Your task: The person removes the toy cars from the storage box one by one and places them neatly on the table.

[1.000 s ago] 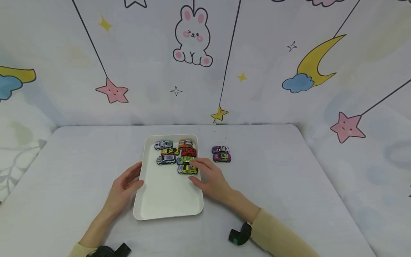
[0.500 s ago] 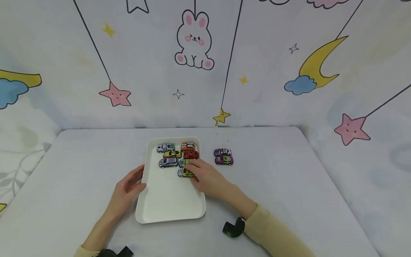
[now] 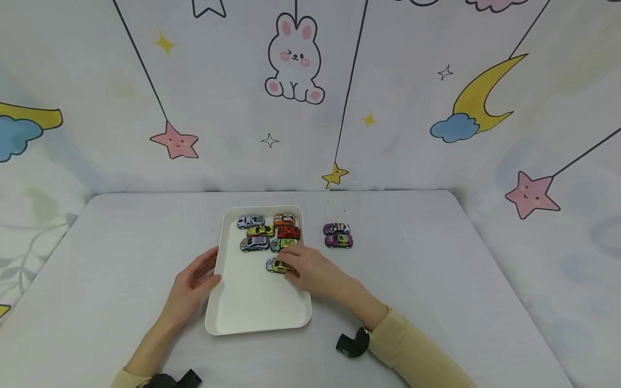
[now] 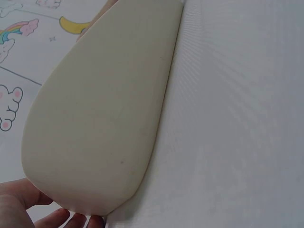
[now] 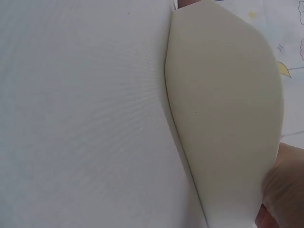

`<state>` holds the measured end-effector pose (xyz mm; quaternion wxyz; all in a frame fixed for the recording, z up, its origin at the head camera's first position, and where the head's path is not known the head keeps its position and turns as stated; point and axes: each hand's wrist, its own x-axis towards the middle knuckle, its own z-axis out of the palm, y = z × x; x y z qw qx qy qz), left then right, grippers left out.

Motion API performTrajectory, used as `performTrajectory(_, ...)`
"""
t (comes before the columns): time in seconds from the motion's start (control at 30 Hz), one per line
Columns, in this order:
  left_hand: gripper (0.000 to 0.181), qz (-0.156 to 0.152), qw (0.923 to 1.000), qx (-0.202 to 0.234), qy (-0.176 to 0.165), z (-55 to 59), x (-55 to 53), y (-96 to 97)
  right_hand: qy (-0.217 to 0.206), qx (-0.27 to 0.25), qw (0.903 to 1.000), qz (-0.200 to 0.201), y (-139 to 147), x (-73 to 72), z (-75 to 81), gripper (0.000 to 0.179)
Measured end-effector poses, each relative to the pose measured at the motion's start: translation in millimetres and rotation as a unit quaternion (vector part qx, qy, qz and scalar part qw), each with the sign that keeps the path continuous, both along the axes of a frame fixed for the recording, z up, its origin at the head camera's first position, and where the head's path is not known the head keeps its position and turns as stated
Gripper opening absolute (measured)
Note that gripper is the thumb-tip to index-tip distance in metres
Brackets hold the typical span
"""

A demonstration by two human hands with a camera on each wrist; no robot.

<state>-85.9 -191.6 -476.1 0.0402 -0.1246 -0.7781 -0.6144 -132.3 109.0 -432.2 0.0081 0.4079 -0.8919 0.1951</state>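
Note:
In the head view my right hand [image 3: 315, 271] pinches a yellow-green toy car [image 3: 277, 265] low over the white tray [image 3: 257, 318]; the fingers hide the car's right end. My left hand [image 3: 193, 281] holds the tray's left edge, thumb at the rim. Several other toy cars lie in two columns at the tray's far end, among them a green one [image 3: 277, 246], a red one [image 3: 289, 232] and a silver one [image 3: 254, 244]. Both wrist views show the tray's outer wall, with part of the left hand [image 4: 19, 202] and right hand [image 5: 285, 185] beside it.
Two purple toy cars [image 3: 338, 241] stand side by side on the white table [image 3: 412, 258], right of the tray. A wall with cartoon drawings [image 3: 295, 59] rises behind the table's far edge.
My right hand has closed its fingers on the yellow-green car. That car has come a little nearer to me, leaving a gap to the green one. The left hand keeps its place at the tray.

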Motion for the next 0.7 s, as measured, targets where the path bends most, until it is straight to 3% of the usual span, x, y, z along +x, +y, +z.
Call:
performTrajectory(0.23, 0.056, -0.001, 1.0000, 0.001, -0.001, 0.1, -0.5, -0.1, 0.028, -0.007, 0.9994, 0.016, 0.2, -0.1, -2.4, 0.032)
performTrajectory(0.7, 0.056, 0.001, 1.0000, -0.003, -0.008, 0.1, 0.1, 0.0, 0.037, -0.016, 0.9986, 0.034, 1.5, -1.4, -4.9, 0.030)
